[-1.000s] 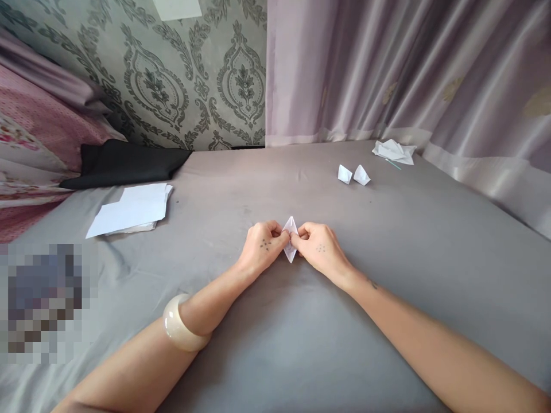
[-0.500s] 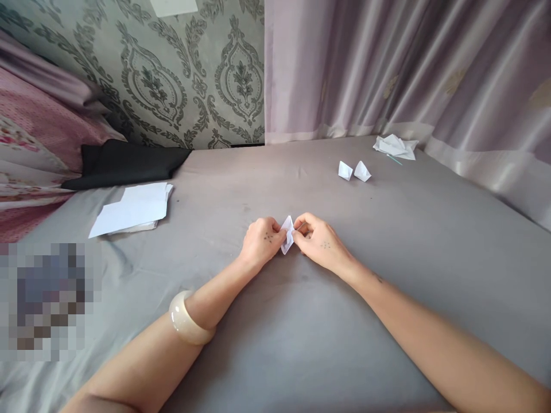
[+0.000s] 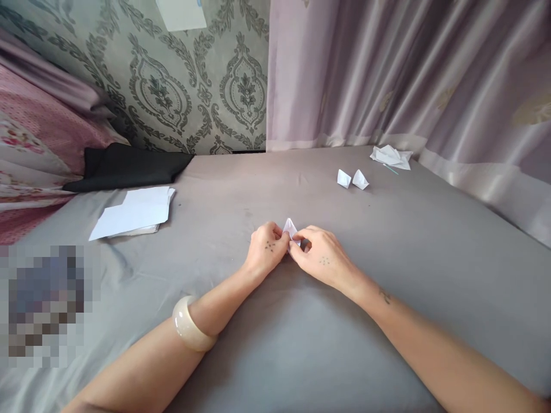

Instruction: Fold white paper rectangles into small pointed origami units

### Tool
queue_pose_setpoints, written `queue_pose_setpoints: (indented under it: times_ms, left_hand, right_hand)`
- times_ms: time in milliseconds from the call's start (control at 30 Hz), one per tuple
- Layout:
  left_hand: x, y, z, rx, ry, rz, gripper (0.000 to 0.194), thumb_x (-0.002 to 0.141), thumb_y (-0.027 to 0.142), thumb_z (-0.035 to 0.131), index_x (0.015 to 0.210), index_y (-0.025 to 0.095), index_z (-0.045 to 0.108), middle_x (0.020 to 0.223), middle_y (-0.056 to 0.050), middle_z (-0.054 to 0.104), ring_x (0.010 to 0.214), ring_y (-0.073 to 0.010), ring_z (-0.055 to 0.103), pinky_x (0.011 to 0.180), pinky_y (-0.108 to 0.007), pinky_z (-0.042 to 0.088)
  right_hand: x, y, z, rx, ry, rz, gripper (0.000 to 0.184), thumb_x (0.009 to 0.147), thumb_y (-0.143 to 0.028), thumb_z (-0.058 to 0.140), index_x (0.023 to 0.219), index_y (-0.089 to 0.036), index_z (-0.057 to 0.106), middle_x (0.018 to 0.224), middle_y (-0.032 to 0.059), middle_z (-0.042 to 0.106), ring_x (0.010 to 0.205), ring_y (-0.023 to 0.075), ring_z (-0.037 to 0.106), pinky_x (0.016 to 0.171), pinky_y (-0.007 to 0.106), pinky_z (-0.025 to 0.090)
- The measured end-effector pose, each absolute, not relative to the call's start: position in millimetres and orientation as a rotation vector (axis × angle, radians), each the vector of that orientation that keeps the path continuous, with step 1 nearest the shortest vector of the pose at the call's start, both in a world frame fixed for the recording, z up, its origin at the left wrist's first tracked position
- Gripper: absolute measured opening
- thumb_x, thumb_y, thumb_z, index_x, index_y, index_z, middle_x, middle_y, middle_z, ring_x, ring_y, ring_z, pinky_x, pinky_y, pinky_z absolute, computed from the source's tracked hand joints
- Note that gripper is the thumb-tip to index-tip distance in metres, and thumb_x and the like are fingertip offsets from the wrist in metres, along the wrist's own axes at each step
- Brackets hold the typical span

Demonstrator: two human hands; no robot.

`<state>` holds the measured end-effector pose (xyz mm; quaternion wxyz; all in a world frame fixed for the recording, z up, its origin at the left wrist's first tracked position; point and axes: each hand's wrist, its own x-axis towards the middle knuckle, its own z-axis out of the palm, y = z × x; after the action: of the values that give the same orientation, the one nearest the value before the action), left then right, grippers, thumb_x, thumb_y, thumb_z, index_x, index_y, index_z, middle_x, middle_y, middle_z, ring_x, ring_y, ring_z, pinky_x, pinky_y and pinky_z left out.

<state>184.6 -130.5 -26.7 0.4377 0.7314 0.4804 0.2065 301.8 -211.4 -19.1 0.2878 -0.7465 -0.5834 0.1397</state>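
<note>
A small piece of folded white paper is held between my two hands above the grey sheet, its pointed tip facing away from me. My left hand pinches its left side between thumb and fingers. On the lower right side, my right hand closes thumb and fingertips on the same paper. Fingers cover the lower part, so its full shape is hidden. Farther off to the right stand two small folded white paper shapes, side by side.
A stack of white paper sheets lies at the left, in front of a black cloth. More folded white paper with a thin bluish stick rests at the far right by the curtain. A blurred patch covers the left edge.
My right hand has shifted down and left along the paper, closer to my left hand. Now the paper's lower point is covered by fingers. The camera view has tilted slightly upward.
</note>
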Motion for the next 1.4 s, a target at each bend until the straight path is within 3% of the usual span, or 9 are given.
queue_pose_setpoints:
  times_ms: [133, 267, 367, 467, 867, 1133, 1400]
  left_hand:
    - [184, -134, -28, 1.666, 1.086, 0.578, 0.007, 0.079, 0.026, 0.053, 0.08, 0.02, 0.05, 0.059, 0.002, 0.064, 0.042, -0.0098, 0.052, 0.046, -0.021, 0.04]
    - [186, -134, -32, 1.531, 0.996, 0.632, 0.015, 0.074, 0.018, 0.056, 0.089, 0.018, 0.054, 0.068, -0.002, 0.067, 0.059, -0.0141, 0.063, 0.052, -0.022, 0.047]
    - [191, -136, -33, 1.303, 0.827, 0.69, 0.024, 0.069, 0.01, 0.054, 0.092, 0.015, 0.056, 0.083, -0.005, 0.069, 0.074, -0.0156, 0.066, 0.067, -0.027, 0.054]
    - [194, -139, -32, 1.111, 0.735, 0.755, 0.024, 0.068, 0.008, 0.054, 0.09, 0.014, 0.058, 0.083, -0.004, 0.068, 0.076, -0.0146, 0.066, 0.073, -0.028, 0.054]
    - [194, -140, -36, 1.168, 0.722, 0.844, 0.024, 0.07, 0.008, 0.049, 0.091, 0.013, 0.059, 0.081, -0.003, 0.067, 0.075, -0.0134, 0.064, 0.076, -0.03, 0.054]
    - [192, -139, -45, 1.472, 0.808, 0.767, 0.027, 0.072, 0.01, 0.05, 0.096, 0.017, 0.06, 0.087, -0.004, 0.069, 0.081, -0.0159, 0.065, 0.069, -0.025, 0.049]
    - [191, -133, -52, 1.565, 0.859, 0.8, 0.028, 0.076, 0.01, 0.05, 0.102, 0.018, 0.058, 0.089, -0.005, 0.069, 0.082, -0.016, 0.066, 0.072, -0.027, 0.051]
  right_hand:
    - [302, -214, -18, -2.0, -1.596, 0.164, 0.017, 0.086, -0.024, 0.051, 0.088, -0.021, 0.068, 0.091, 0.0038, 0.066, 0.064, 0.0127, 0.058, 0.059, 0.027, 0.039]
    - [298, -217, -19, -1.993, -1.676, -0.103, 0.02, 0.088, -0.019, 0.048, 0.088, -0.022, 0.068, 0.097, 0.0029, 0.067, 0.068, 0.0133, 0.06, 0.055, 0.027, 0.036]
    - [298, -216, -22, -1.907, -1.712, -0.232, 0.022, 0.088, -0.015, 0.048, 0.09, -0.022, 0.069, 0.106, 0.0043, 0.066, 0.083, 0.0163, 0.063, 0.06, 0.027, 0.042]
    - [299, -213, -25, -1.846, -1.676, -0.314, 0.022, 0.087, -0.014, 0.048, 0.09, -0.02, 0.069, 0.114, 0.007, 0.064, 0.093, 0.0187, 0.063, 0.07, 0.028, 0.047]
    - [300, -211, -28, -1.942, -1.785, -0.317, 0.026, 0.087, -0.009, 0.046, 0.091, -0.017, 0.07, 0.124, 0.0094, 0.062, 0.103, 0.0248, 0.058, 0.081, 0.037, 0.051]
    - [300, -207, -29, -1.941, -1.905, -0.318, 0.024, 0.085, -0.003, 0.046, 0.086, -0.012, 0.069, 0.108, 0.0105, 0.065, 0.092, 0.0235, 0.056, 0.073, 0.035, 0.051]
    - [296, -206, -36, -1.963, -1.741, -0.254, 0.02, 0.087, -0.011, 0.05, 0.086, -0.017, 0.069, 0.111, 0.0069, 0.066, 0.098, 0.0229, 0.058, 0.073, 0.033, 0.049]
